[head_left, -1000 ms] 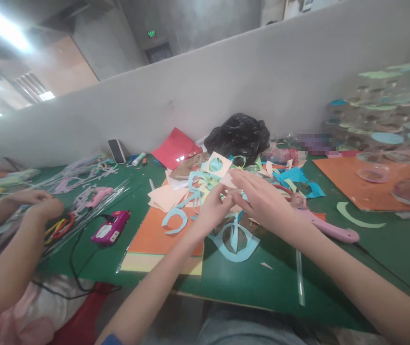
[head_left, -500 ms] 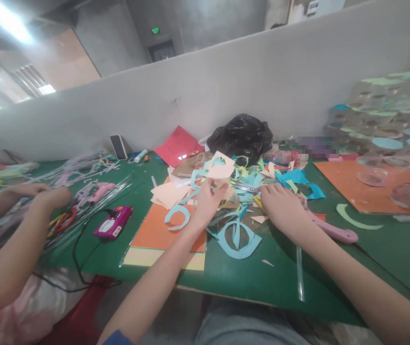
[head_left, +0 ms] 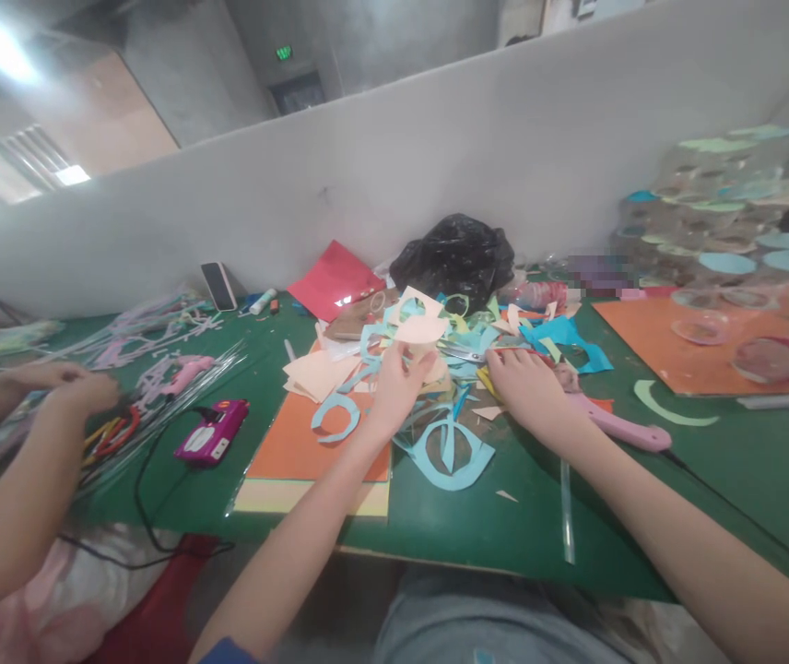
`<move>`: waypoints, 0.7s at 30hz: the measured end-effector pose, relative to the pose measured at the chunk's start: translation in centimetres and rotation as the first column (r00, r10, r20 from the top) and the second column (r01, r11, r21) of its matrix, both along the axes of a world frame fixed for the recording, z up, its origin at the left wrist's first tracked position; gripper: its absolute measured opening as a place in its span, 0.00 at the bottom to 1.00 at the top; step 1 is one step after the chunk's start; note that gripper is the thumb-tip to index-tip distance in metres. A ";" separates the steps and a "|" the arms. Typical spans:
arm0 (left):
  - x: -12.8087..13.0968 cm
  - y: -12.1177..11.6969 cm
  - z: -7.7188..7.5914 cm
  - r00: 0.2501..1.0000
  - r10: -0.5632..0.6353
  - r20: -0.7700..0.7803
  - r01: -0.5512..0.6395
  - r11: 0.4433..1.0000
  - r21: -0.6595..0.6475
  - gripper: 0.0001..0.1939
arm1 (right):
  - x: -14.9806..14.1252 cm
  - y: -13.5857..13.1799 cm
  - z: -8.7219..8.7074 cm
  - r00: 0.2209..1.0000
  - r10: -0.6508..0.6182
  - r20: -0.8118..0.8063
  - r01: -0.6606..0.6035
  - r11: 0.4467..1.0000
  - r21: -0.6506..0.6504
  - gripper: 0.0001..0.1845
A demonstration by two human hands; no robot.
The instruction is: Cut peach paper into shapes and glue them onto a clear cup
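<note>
My left hand (head_left: 400, 385) is closed in a pinch on a piece of peach paper (head_left: 420, 329), held above a heap of scraps. My right hand (head_left: 523, 380) is curled over the handles of a pair of scissors (head_left: 462, 353); their metal blades point left toward the peach paper. The handles are mostly hidden beneath my fingers. Below and between my hands lies a light blue paper scrap (head_left: 453, 475) with a round cut-out. Close to my right wrist rests a pink glue gun (head_left: 622, 424), its front part covered by my hand.
An orange sheet stack (head_left: 276, 443) lies left of my forearm, with a magenta box (head_left: 213, 433) beyond it. Behind the scraps sits a black plastic bag (head_left: 455, 258). Stacked clear cups (head_left: 719, 240) stand at right. A co-worker's hands (head_left: 69, 387) work at far left.
The view has shifted slightly, so the table contents appear a little further left. Both my hands keep their holds, with the paper and scissors in nearly the same place.
</note>
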State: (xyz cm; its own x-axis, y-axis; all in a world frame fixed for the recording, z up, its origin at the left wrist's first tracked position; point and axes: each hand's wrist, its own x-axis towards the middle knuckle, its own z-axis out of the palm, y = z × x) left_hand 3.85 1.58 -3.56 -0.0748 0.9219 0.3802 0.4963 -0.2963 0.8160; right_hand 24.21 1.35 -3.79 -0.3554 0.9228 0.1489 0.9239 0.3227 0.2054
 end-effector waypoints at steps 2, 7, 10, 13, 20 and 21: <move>0.0 0.0 -0.1 1.000 0.006 -0.010 -0.006 1.000 0.004 0.13 | 0.1 0.2 -0.4 1.000 0.008 0.000 -0.008 1.000 0.014 0.13; 0.1 0.0 -0.2 1.000 0.018 -0.023 -0.018 1.000 -0.005 0.12 | 0.1 0.5 -0.4 0.999 0.029 0.023 -0.030 0.999 0.035 0.15; 0.2 -0.1 -0.2 1.000 -0.001 -0.018 0.001 1.000 0.018 0.13 | 0.2 0.8 -0.4 0.999 0.036 0.035 -0.039 0.996 0.076 0.16; 0.4 -0.2 -0.1 1.000 -0.001 -0.009 0.001 1.000 -0.002 0.14 | 0.4 1.4 -0.8 0.998 0.041 0.041 -0.046 0.991 0.125 0.18; 0.7 -0.5 -0.2 1.000 0.006 -0.020 -0.007 1.000 -0.006 0.13 | 0.6 3.4 -1.9 0.985 -0.013 -0.174 0.058 0.966 0.254 0.22; 0.7 -0.5 -0.2 1.000 -0.001 -0.017 0.001 1.000 -0.002 0.13 | 0.6 3.6 -1.9 0.976 0.004 -0.218 0.059 0.959 0.279 0.21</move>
